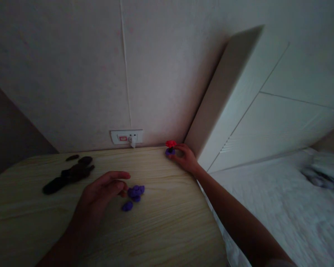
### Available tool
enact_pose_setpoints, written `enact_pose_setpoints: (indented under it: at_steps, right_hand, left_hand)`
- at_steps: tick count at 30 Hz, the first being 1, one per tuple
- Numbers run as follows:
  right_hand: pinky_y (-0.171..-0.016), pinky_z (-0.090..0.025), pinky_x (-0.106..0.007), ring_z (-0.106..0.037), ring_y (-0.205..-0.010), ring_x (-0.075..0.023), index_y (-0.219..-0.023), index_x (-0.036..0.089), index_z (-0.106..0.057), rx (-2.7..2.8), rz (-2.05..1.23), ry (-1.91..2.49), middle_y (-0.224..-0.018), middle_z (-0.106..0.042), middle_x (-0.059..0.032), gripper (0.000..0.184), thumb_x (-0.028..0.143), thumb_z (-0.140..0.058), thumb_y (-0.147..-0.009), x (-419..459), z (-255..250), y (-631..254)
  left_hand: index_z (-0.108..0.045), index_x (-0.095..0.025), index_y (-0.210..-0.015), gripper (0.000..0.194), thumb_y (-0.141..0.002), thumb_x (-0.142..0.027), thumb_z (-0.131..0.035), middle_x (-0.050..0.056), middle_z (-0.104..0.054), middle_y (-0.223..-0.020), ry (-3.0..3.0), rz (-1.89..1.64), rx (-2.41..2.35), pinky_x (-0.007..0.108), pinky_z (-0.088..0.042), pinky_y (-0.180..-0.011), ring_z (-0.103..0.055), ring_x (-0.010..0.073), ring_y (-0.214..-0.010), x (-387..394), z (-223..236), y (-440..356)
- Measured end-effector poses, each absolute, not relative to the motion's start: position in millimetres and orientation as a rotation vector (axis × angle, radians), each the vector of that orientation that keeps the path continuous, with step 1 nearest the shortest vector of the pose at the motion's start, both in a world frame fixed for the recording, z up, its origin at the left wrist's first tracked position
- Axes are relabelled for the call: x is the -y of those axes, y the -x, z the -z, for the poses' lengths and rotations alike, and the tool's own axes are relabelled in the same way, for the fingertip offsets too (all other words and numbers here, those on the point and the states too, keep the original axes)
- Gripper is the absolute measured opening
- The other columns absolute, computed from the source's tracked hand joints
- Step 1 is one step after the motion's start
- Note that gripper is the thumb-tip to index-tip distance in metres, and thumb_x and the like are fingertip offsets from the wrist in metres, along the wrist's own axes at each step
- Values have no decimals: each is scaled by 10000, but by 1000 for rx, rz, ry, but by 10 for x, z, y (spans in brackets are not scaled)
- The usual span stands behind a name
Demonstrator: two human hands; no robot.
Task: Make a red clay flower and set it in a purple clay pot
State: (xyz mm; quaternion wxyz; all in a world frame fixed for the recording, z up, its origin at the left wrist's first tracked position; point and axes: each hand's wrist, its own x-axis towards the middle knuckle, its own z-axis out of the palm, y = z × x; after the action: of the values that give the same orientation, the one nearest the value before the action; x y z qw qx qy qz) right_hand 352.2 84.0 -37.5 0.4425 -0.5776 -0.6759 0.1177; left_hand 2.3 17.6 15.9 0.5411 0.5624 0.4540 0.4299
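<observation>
At the table's far right corner my right hand (185, 158) has its thumb and fingers closed about a small clay flower (170, 144). The flower has a red top, a short dark stem and a purple base (169, 152) resting on the tabletop. My left hand (104, 190) hovers over the table with fingers bent and apart, nothing visible between them. Just right of its fingertips is a small heap of purple clay lumps (136, 193). One separate purple lump (127, 206) lies a little nearer to me.
Dark brown and black lumps (75, 173) lie at the left of the wooden table (161, 230). A wall socket (126, 137) with a white plug is behind the table. A white headboard (228, 100) and a bed (267, 193) border the right side.
</observation>
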Motion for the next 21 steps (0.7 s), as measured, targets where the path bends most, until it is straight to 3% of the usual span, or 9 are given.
enact_pose_setpoints:
  at_steps: [21]
  right_hand:
    - [-1140, -446, -480, -593, -1289, -293, -1138, 289, -794, 1727, -364, 1538, -1348, -602, -109, 407, 442, -866, -768, -817, 408, -3569]
  left_hand:
    - [-781, -205, -1008, 278, -822, -409, -746, 61, -748, -815, -1295, -1051, -1060, 320, -511, -705, -654, 222, -766, -180, -183, -35]
